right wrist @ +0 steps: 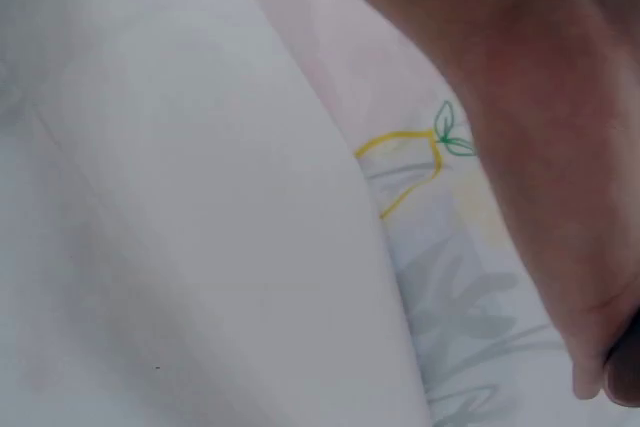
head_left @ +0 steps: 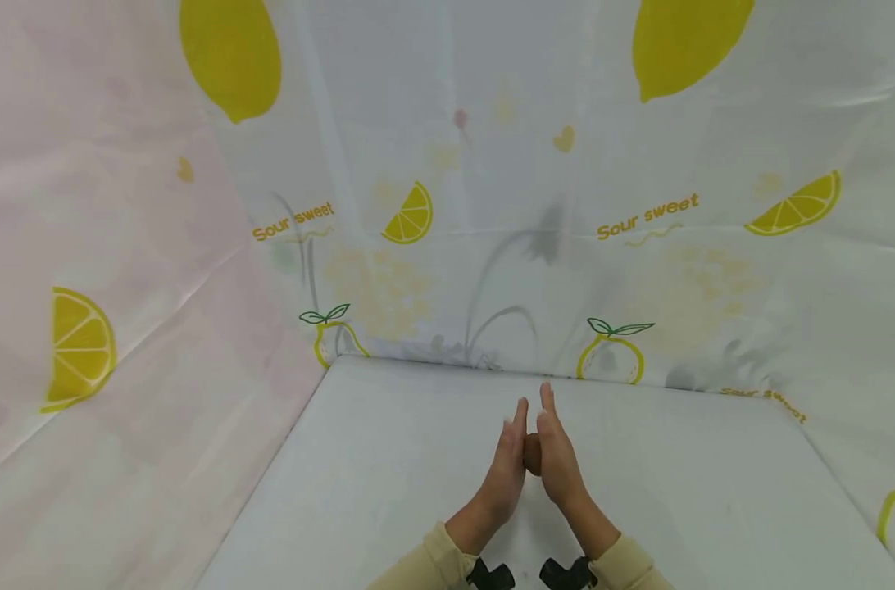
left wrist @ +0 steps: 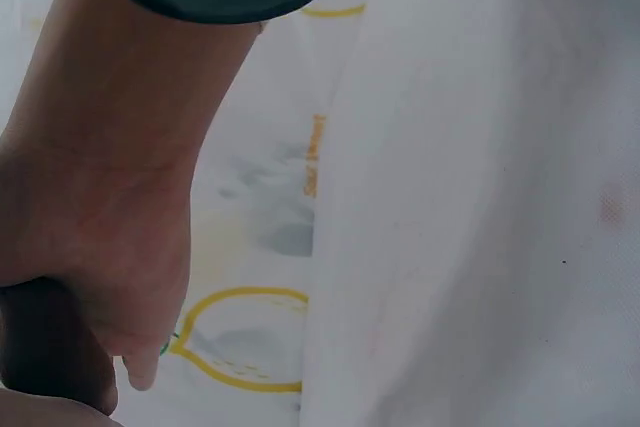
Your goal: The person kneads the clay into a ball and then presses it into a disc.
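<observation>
Both grips are pressed palm to palm with a small brown object [head_left: 531,455] sandwiched between them; the left hand [head_left: 505,471] and the right hand [head_left: 558,463] keep their fingers straight and pointing away from me, so neither curls round the piece, it is simply held by flat pressure. I note the fingertips [head_left: 545,392] of the right hand reach slightly further forward than those of the left. The brown object shows only as a dark sliver in the gap at mid-palm in the head view; in the left wrist view it appears as a dark rounded shape [left wrist: 45,347] against the heel of that hand [left wrist: 100,207], and I cannot tell what it is. In the right wrist view the right hand [right wrist: 540,127] fills the upper right, with a dark edge at its lower corner.

The hands hover just above the white desk [head_left: 388,475], near its middle, closer to my side than to the rear edge. Beige sleeves [head_left: 425,565] cover both forearms, and black wrist mounts [head_left: 492,575] sit at the cuffs. A lemon-print curtain [head_left: 492,205] marked "Sour sweet" stands behind and to both sides of the desk
</observation>
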`<state>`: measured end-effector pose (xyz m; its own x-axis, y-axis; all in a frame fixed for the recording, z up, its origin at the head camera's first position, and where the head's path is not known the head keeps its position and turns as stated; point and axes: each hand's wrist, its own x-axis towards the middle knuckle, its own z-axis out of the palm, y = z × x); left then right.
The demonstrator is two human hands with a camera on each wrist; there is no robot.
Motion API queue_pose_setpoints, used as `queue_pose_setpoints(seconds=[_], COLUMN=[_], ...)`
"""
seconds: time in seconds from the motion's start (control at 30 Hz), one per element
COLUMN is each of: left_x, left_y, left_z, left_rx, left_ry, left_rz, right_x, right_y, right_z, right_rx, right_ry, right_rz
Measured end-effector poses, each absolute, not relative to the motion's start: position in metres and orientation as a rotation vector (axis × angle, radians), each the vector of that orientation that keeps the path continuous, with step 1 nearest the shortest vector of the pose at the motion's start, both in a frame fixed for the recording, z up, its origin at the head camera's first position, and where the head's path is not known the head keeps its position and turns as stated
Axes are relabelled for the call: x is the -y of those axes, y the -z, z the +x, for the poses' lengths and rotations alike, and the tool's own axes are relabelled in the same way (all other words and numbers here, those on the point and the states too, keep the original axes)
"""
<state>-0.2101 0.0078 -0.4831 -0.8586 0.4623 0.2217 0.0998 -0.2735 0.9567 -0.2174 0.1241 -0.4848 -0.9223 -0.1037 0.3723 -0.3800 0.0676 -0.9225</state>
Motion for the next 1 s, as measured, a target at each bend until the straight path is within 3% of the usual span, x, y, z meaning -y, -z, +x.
queue_pose_setpoints(seconds=[0.47,0.7,1.0], left_x=[0.001,-0.001,-0.004], left_y=[0.484,0.485,0.489], left_z=[-0.225,-0.228,-0.225], left_rx=[-1.849,-1.898,-1.954], left_ry=[-2.341,-2.349,-2.29], left_rz=[0.518,0.363,0.343], right_x=[-0.101,-0.088,-0.089], right_y=[0.506,0.498,0.486], right_z=[-0.194,-0.18,-0.184], right_rx=[2.189,2.23,2.216], right_ry=[-1.825,-1.651,-1.685], right_rz=[0.484,0.513,0.47])
